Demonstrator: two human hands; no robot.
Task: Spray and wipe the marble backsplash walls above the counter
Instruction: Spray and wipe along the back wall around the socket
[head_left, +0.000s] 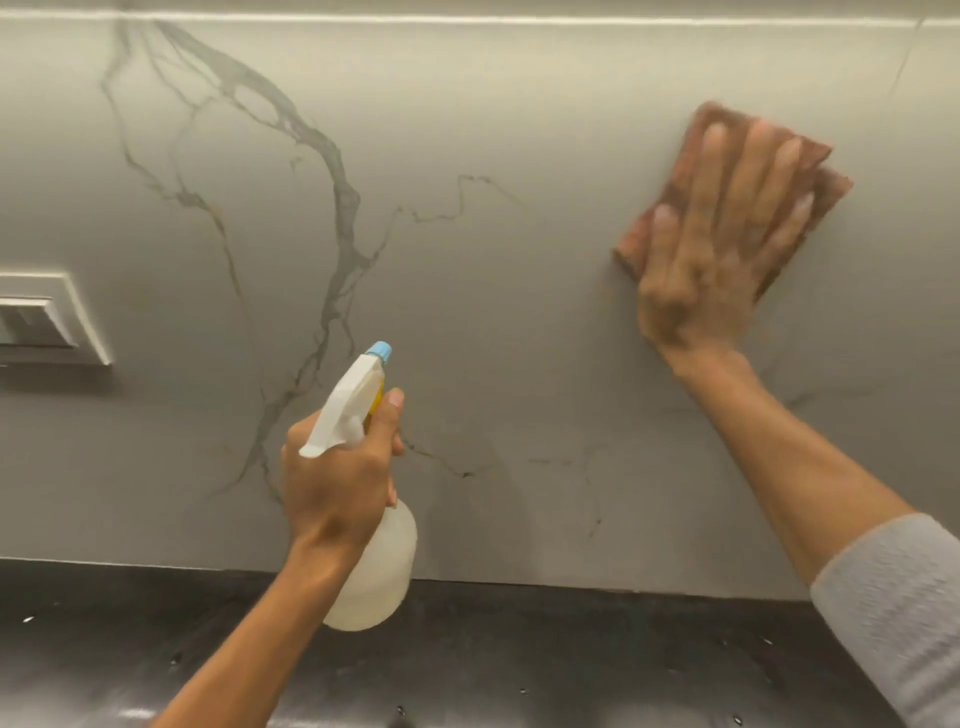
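Observation:
The grey-white marble backsplash (519, 312) with dark veins fills the view. My left hand (332, 483) grips a translucent spray bottle (382, 571) by its neck, with one finger at the trigger; its white head and blue nozzle (379, 352) point up at the wall. My right hand (711, 249) is blurred and presses flat, fingers spread, on a folded reddish-brown cloth (826, 179) held against the wall at the upper right.
A white switch plate (47, 317) sticks out of the wall at the left edge. A dark counter (571, 660) with scattered droplets runs along the bottom. A white ledge (519, 20) borders the wall's top.

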